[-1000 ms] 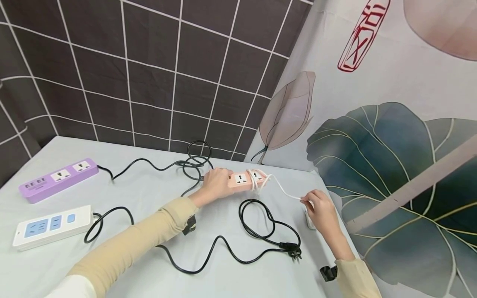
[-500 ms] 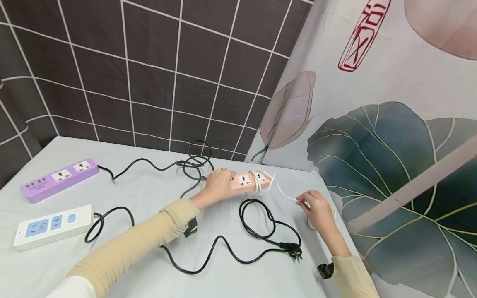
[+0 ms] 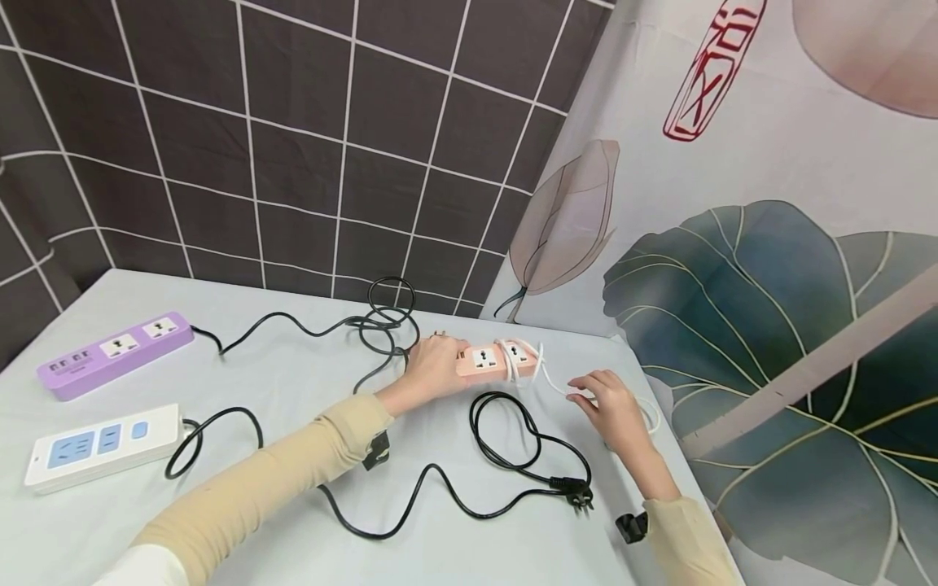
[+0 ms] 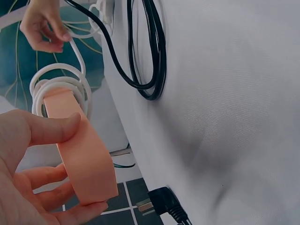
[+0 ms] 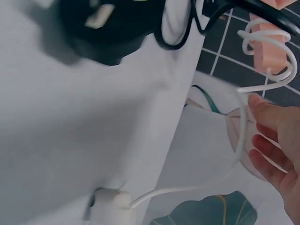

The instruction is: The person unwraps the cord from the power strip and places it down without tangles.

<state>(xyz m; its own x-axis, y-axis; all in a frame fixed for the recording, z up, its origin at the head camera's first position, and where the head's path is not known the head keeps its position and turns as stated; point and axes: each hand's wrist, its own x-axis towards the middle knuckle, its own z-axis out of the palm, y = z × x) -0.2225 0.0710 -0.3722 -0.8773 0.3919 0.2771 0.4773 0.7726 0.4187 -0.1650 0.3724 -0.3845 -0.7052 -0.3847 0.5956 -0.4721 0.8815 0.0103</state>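
My left hand (image 3: 434,366) grips one end of a peach power strip (image 3: 484,360), thumb on one face and fingers underneath in the left wrist view. White cord (image 4: 61,84) is wound in loops round the strip's other end. From these loops the cord runs to my right hand (image 3: 611,407), which pinches it between thumb and fingertips. Past the fingers, the cord curves back to a white plug (image 5: 111,206) lying on the table's right side. In the head view the right hand mostly hides this plug.
A purple power strip (image 3: 117,354) and a white power strip (image 3: 106,448) lie at the left of the pale table (image 3: 242,366). Their black cords (image 3: 381,535) snake across the tabletop. One coil (image 3: 506,431) and a black plug (image 3: 579,491) lie between my arms.
My right hand has moved left toward the peach strip, and the cord between them hangs slacker. A loop of white cord shows behind this hand. The strip has shifted slightly right.
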